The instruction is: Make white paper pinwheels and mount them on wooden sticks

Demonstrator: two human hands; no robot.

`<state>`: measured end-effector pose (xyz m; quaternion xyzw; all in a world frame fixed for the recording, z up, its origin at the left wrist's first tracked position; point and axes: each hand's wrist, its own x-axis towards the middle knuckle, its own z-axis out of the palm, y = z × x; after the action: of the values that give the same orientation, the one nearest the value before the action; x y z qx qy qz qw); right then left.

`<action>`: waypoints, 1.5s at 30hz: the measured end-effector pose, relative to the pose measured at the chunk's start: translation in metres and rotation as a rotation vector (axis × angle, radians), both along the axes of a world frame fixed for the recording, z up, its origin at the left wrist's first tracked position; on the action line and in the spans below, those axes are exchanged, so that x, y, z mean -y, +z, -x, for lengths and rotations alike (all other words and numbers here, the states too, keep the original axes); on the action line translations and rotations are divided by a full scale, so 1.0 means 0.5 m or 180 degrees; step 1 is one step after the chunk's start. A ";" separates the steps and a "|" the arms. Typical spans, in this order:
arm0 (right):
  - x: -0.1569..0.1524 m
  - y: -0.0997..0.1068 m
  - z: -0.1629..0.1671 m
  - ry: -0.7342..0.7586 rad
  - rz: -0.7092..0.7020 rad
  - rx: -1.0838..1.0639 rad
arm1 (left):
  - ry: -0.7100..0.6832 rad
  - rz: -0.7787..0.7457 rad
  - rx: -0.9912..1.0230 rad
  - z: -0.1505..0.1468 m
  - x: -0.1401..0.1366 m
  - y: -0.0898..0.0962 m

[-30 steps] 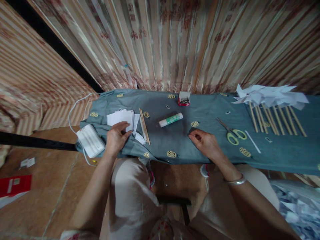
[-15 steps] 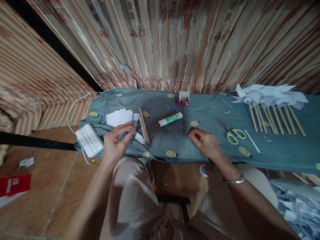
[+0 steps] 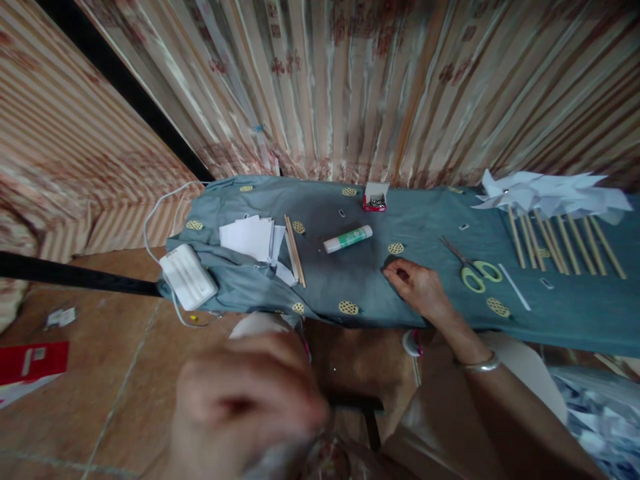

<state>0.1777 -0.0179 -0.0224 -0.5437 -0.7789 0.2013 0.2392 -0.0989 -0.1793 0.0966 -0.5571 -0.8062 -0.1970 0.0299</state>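
Note:
My left hand is raised close to the camera, above my lap. It is badly blurred; its fingers look curled, and what they hold, if anything, cannot be made out. My right hand rests on the cloth near the front edge, fingers drawn together, the fingertips hiding anything between them. To its left lies a green and white glue stick. Green-handled scissors and a white paper strip lie to its right. White paper pieces and several thin wooden sticks are at the left.
A small open red box of metal bits stands at the back. Paper pinwheels on sticks lie at the right of the blue-grey cloth. A white power strip sits at the left end. Striped curtains hang behind.
My left hand has left the paper pieces and come up and back toward the camera. My right hand stays on the cloth. The view has shifted slightly.

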 end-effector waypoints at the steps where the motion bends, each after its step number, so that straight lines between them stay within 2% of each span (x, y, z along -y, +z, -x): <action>1: 0.000 0.000 0.000 0.0010 0.0003 -0.0002 | -0.0142 -0.0127 0.0191 0.028 -0.037 0.001; 4: 0.000 0.000 0.000 0.0032 0.0021 0.0003 | -0.0764 -0.0574 0.0982 0.112 -0.147 -0.035; 7: -0.001 0.000 0.000 0.0015 0.0051 0.0013 | -0.1136 -0.0490 0.1065 0.181 -0.222 -0.106; 10: -0.001 0.000 0.000 -0.0015 0.0074 0.0019 | -0.1457 -0.0084 0.0871 0.228 -0.249 -0.162; 13: -0.001 0.001 0.000 0.0008 0.0072 0.0011 | -0.1501 0.0220 0.0760 0.250 -0.249 -0.184; 24: -0.002 0.001 0.000 -0.0005 0.0114 0.0055 | -0.1331 0.0092 0.0998 0.252 -0.250 -0.185; 31: -0.003 0.003 0.002 0.0024 0.0121 0.0038 | -0.0674 -0.0111 0.1073 0.241 -0.255 -0.183; 37: -0.003 0.003 0.002 -0.0042 0.0153 0.0021 | -0.0464 -0.0429 0.1315 0.232 -0.261 -0.166; 41: -0.003 0.002 0.004 -0.0068 0.0181 0.0007 | -0.0822 -0.1092 0.1270 0.194 -0.257 -0.123; 43: -0.001 0.003 0.004 -0.0067 0.0224 -0.0035 | -0.1158 -0.1445 0.1200 0.152 -0.249 -0.100; 45: 0.000 0.005 0.001 -0.0085 0.0295 -0.0134 | -0.1574 -0.1566 0.1104 0.093 -0.240 -0.085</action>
<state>0.1771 -0.0178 -0.0200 -0.5602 -0.7562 0.2453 0.2328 -0.1453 -0.0593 0.0538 -0.6691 -0.5694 -0.4770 -0.0226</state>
